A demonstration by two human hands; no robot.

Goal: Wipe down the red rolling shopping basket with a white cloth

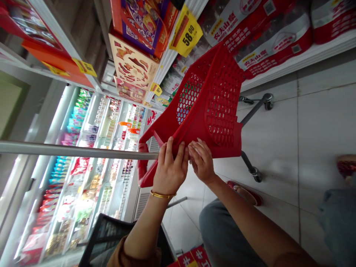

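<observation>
A small red plastic shopping cart (pixel 191 128) with perforated sides and grey legs on casters appears sideways, as the picture is turned. My left hand (pixel 171 167), with a gold bracelet at the wrist, has its bent fingers over the cart's near red wall. Close beside it, my right hand (pixel 201 161) curls its fingers at the same wall. Neither thumb shows clearly. A thin metal pole (pixel 78 150) runs from the picture's left edge to the cart, and its end is hidden by my left hand.
Shrink-wrapped bottle packs (pixel 272 48) stand on a low shelf beside the cart. Gift boxes (pixel 135 66) and a yellow price tag (pixel 187 32) are above them. A lit display case (pixel 91 170) holds packaged goods. A dark chair-like frame (pixel 111 231) and another person's shoe (pixel 346 165) are nearby.
</observation>
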